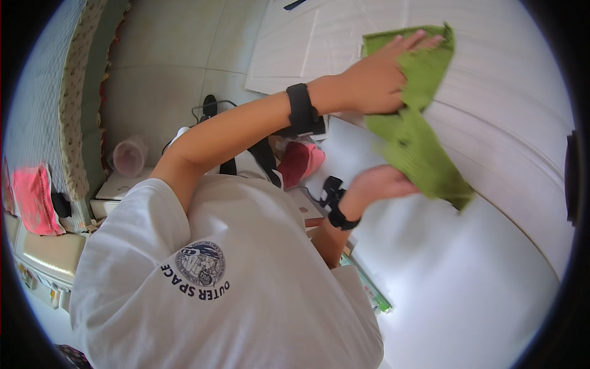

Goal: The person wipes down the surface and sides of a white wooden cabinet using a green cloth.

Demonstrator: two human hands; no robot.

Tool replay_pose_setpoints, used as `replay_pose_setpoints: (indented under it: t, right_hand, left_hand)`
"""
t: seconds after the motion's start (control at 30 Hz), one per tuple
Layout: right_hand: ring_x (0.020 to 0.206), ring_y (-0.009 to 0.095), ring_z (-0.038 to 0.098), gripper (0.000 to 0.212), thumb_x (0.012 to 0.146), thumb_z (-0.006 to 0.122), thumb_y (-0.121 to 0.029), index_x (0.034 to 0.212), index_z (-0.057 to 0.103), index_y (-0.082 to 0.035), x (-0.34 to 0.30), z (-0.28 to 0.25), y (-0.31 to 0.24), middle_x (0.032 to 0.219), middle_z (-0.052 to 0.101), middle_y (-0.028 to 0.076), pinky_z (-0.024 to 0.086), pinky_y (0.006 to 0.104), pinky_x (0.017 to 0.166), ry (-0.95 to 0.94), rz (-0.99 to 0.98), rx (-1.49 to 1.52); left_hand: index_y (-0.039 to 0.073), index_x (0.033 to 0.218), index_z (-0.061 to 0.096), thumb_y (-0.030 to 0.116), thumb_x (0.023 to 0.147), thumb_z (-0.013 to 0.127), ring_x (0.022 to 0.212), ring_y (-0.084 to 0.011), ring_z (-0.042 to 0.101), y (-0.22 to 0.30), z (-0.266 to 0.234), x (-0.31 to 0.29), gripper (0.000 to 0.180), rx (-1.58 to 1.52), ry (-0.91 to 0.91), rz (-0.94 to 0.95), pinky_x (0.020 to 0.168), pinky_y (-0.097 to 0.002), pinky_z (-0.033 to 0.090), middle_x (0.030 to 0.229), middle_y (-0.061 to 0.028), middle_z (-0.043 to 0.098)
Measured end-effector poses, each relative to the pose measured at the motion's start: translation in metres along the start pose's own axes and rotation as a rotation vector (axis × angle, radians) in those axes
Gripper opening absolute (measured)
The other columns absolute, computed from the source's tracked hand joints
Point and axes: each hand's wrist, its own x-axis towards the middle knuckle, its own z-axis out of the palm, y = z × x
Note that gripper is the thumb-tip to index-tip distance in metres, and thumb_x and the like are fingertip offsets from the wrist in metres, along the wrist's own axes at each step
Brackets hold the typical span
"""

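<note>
My left hand (375, 74) reaches across to the upper right, its fingers stretched over the top part of a green cloth (424, 74). A fold of the cloth covers part of that hand, tucked by the thumb side. My right hand (382, 184) is lower and blurred, holding the cloth's lower part (430, 163), with its fingertips hidden behind the fabric. Between the hands the cloth narrows and looks twisted. White panelling (491, 92) lies beyond the cloth. Both wrists wear black straps.
A smooth white surface (442, 270) spreads at the lower right. Near my body lie a red-and-pink item (301, 163) and a black cable. On the left are a translucent cup (129, 155), a quilted bed cover (46, 92) and a pink cloth (37, 200). Tiled floor (166, 43) shows behind.
</note>
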Motion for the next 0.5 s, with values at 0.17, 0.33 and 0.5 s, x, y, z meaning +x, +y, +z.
replay_pose_setpoints:
  t: [0.17,0.33,0.5]
  right_hand:
    - [0.128,0.031,0.033,0.058,0.091,0.056,-0.006,0.138,0.024,0.010,-0.060,0.020,0.033,0.134,0.036,0.026,0.020,0.0412,0.111,-0.267,-0.002,-0.228]
    - [0.120,0.030,0.043,0.057,0.091,0.056,-0.006,0.136,0.025,0.009,-0.049,-0.016,0.038,0.135,0.037,0.024,0.034,0.0402,0.103,-0.231,0.143,-0.233]
    - [0.113,0.026,0.051,0.048,0.092,0.052,-0.003,0.131,0.028,0.009,0.016,-0.012,-0.022,0.132,0.042,0.023,0.044,0.0349,0.094,0.142,0.015,0.118]
  left_hand:
    - [0.000,0.112,0.064,0.015,0.080,0.051,0.141,-0.0468,0.017,-0.072,0.027,-0.085,0.037,-0.050,0.023,-0.272,0.114,-0.0574,0.018,0.150,-0.0285,0.025]
    - [-0.006,0.107,0.063,0.017,0.077,0.053,0.140,-0.0497,0.015,-0.049,0.038,-0.069,0.039,0.243,-0.120,-0.267,0.112,-0.0624,0.017,0.148,-0.0318,0.026]
    - [-0.005,0.105,0.065,0.018,0.070,0.055,0.142,-0.0490,0.011,0.025,-0.003,0.026,0.043,-0.027,-0.053,-0.097,0.111,-0.0658,0.015,0.155,-0.0246,0.017]
